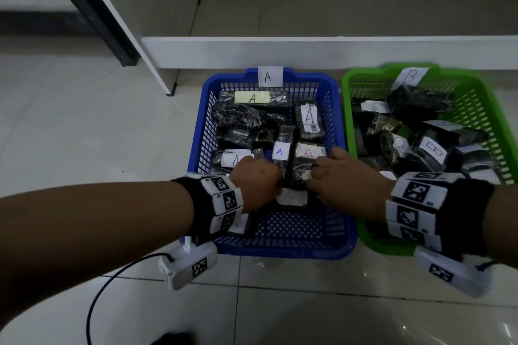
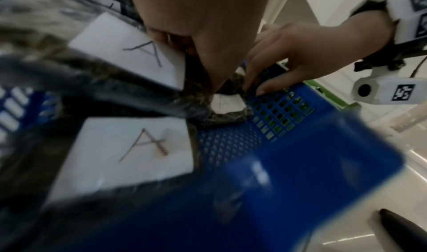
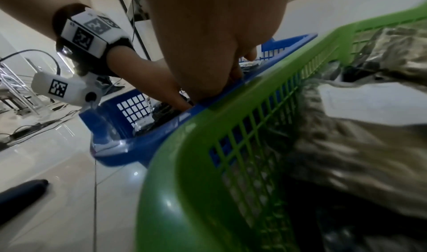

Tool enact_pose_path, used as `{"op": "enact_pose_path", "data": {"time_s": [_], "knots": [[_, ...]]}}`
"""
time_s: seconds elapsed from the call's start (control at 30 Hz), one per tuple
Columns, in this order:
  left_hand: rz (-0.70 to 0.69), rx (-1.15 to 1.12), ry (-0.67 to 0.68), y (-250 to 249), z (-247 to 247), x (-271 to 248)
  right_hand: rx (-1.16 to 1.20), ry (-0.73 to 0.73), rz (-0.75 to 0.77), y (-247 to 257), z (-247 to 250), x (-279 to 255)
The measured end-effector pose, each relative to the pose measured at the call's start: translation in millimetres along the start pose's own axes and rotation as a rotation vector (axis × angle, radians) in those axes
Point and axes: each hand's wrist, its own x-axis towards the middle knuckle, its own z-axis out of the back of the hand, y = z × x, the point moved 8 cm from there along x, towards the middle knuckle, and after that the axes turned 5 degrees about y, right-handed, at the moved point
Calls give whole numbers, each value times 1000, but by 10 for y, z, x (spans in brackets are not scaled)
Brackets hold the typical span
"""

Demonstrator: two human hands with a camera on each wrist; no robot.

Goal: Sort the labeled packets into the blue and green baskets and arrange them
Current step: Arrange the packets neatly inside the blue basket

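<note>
The blue basket (image 1: 280,251), tagged A, holds several dark packets with white A labels. Beside it on the right, the green basket (image 1: 372,238), tagged B, holds dark packets labelled B. Both hands are down inside the blue basket near its front. Between them lies a dark packet with an A label (image 1: 290,196). My left hand (image 1: 276,185) curls its fingers onto that packet's left side. My right hand (image 1: 315,176) pinches its right end, fingertips pointing down at the packet (image 2: 227,102). More A packets (image 2: 129,155) lie under my left wrist. My right wrist hangs over the green basket's rim (image 3: 184,164).
The baskets stand side by side on a glossy tiled floor (image 1: 280,302), just in front of a white shelf base (image 1: 308,53). A black cable (image 1: 112,283) runs from the left wrist camera across the floor. A dark post (image 1: 92,8) leans at the back left.
</note>
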Motion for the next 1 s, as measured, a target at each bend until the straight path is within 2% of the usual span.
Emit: {"op": "enact_pose_path", "data": {"time_s": [0.13,0.23,0.33,0.4,0.47,0.57,0.63,0.77,0.9,1.0], "knots": [[0,-5,50,2,-6,13,49,80,-6,8,101,35],[-77,-95,69,61,85,-69,50,-13,-69,4,248,1],[-195,-173,90,168,249,-257,164,-100,-65,30,221,-61],[-251,-160,98,256,311,-398,261,-180,-56,50,280,-112],[-265,-50,164,348,253,-516,454,-217,-71,31,301,-129],[-236,156,211,513,98,-607,704,-177,-142,-83,254,-107],[-199,174,208,600,45,-618,855,-213,-152,-113,297,-76],[-173,15,221,644,123,-598,1012,-240,-141,-107,338,12],[-205,-184,136,541,364,-573,1188,-322,-145,-132,504,10],[-217,-425,81,343,485,-555,1392,-198,-199,-168,508,70]]}}
